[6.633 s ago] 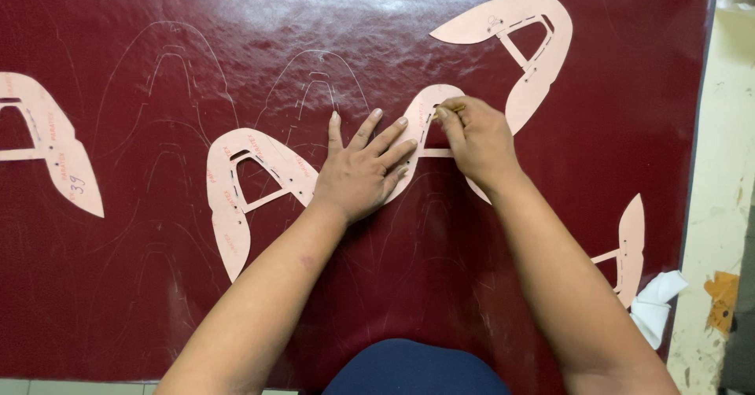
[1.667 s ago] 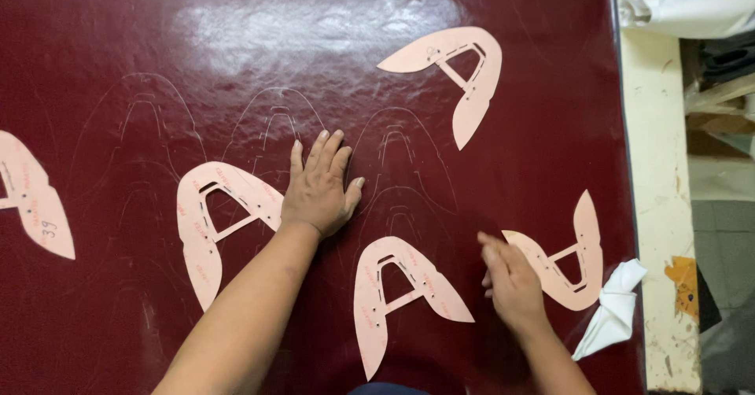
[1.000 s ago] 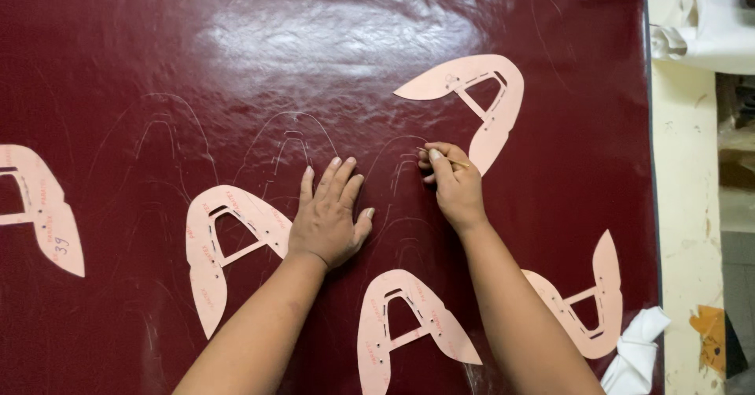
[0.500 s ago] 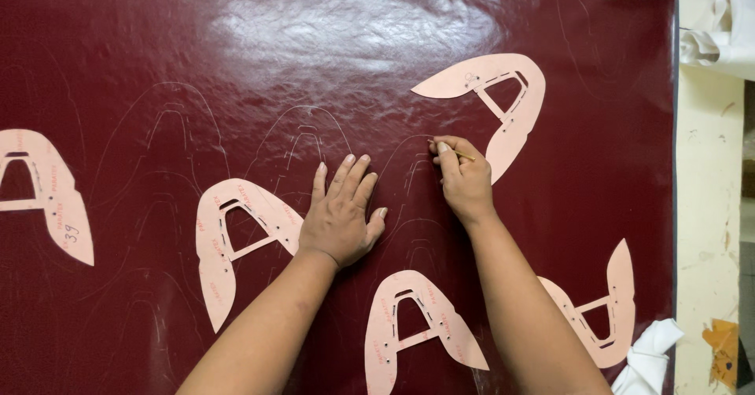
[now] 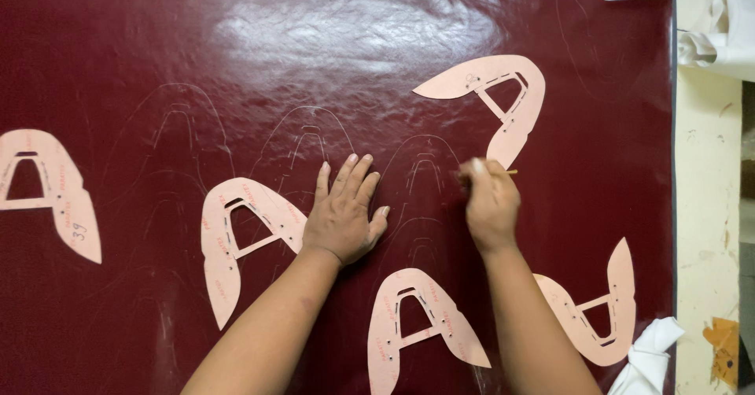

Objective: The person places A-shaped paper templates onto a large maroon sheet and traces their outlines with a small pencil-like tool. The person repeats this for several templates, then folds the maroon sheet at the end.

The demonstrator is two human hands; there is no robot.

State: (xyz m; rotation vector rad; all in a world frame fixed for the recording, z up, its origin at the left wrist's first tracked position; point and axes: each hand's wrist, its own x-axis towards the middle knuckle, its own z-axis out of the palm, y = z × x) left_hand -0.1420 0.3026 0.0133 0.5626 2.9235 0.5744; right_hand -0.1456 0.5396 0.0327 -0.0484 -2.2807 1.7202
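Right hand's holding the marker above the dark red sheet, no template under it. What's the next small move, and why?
Probably slide the pink template lying just above the right hand onto untraced leather, since outlines already fill the patch between the hands. The left hand lies flat, ready to pin it.

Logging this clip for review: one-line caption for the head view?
Left hand flat on dark red sheet, right hand holding a thin marking tool among pink paper patterns.

You are in a shoemaking or leather-cutting workshop: a glossy maroon leather sheet (image 5: 314,41) covers the worn cream workbench (image 5: 708,206), faint traced outlines (image 5: 303,139) mark it, and pink card shoe-upper patterns (image 5: 495,100) lie scattered across it.
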